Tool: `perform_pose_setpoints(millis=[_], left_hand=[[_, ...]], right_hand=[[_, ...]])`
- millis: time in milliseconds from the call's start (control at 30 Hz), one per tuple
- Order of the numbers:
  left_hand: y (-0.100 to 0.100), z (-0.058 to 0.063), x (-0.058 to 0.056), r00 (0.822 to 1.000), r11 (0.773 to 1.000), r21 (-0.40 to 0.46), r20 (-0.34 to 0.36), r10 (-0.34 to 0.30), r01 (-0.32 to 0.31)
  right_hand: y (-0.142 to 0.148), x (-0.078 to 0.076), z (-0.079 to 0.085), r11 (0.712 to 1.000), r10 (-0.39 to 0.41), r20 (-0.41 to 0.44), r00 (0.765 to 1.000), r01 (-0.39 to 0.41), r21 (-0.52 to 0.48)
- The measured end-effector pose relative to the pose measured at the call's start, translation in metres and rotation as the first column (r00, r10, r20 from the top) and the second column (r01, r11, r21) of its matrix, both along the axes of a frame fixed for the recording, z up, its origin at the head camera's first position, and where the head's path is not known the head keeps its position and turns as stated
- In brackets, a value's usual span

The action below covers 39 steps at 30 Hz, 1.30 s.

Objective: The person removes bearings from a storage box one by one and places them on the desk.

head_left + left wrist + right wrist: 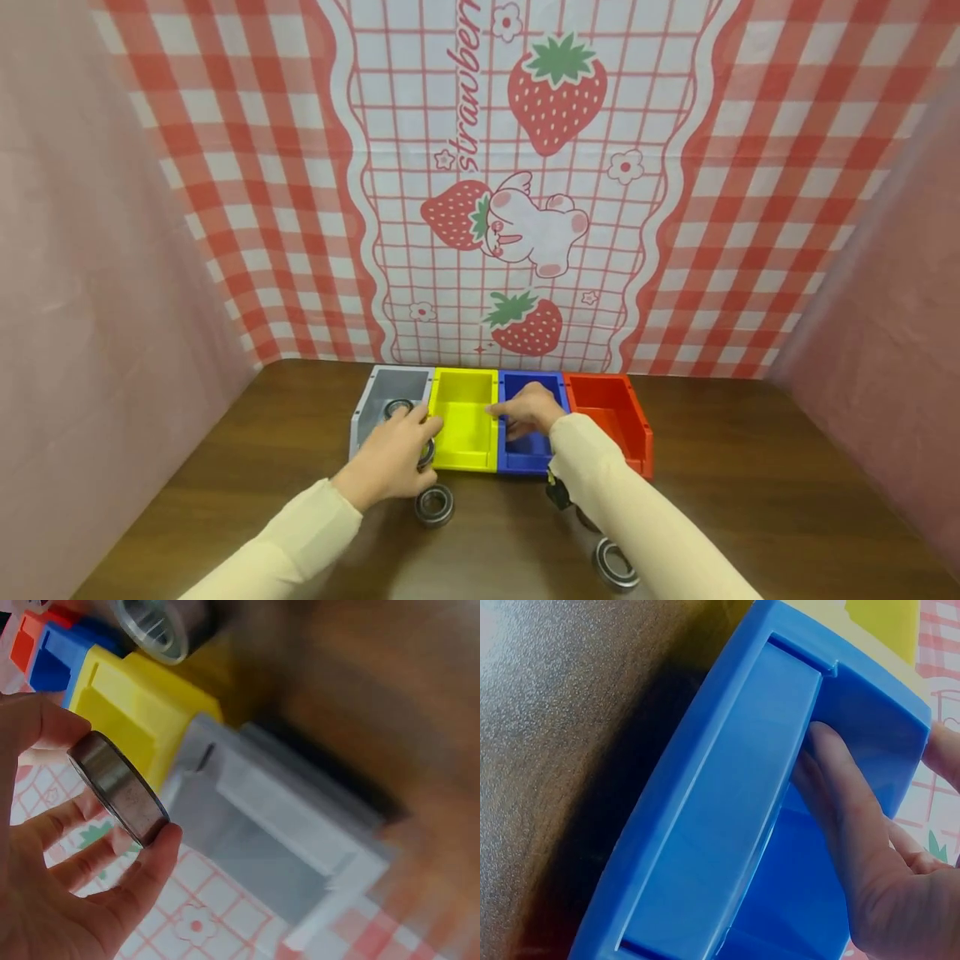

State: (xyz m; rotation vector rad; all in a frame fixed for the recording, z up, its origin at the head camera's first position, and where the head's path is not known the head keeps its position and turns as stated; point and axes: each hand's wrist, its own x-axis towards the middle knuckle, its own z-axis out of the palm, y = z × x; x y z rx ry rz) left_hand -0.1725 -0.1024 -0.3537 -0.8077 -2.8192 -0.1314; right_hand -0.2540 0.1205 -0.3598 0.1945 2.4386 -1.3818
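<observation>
My left hand (393, 458) grips a steel ball bearing (120, 787) on edge between thumb and fingertips, at the front of the grey bin (255, 847). Another bearing (399, 407) lies inside that bin, partly behind the hand. On the table just below the left hand rests a further bearing (434, 505). My right hand (528, 410) reaches into the blue bin (682, 817), its fingers fairly straight and nothing seen between them. One finger extends over the wall that divides blue from yellow; others dip inside, near that wall.
The yellow bin (462, 417) stands between grey and blue, and the red bin (611, 417) closes the row at the right. Near the right forearm lie a bearing (615, 565) and a partly covered one (587, 521). A strawberry-print cloth (517, 208) hangs behind the table.
</observation>
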Motion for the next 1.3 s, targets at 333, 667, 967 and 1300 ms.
perform_pose_setpoints(millis=[333,667,967,1300], left_hand=[[-0.033,-0.017,0.020,0.998,0.997,0.052,-0.034,-0.056,0.058],[-0.042,-0.034,0.020,0.996,0.996,0.051,0.039,-0.082,0.080],[-0.046,-0.043,0.021,0.996,0.996,0.045,0.048,-0.075,0.072],[-0.052,-0.038,0.025,0.992,0.994,0.082,0.099,-0.081,0.073]], right_hand=[[-0.003,-0.003,0.003,1.000,-0.001,-0.001,1.000,0.001,0.024],[-0.001,-0.005,0.003,0.999,0.012,0.005,1.000,-0.012,0.031],[-0.004,-0.006,0.005,0.999,0.010,0.025,1.000,-0.011,0.032],[-0.008,-0.004,0.010,0.996,0.010,0.007,1.000,-0.010,0.089]])
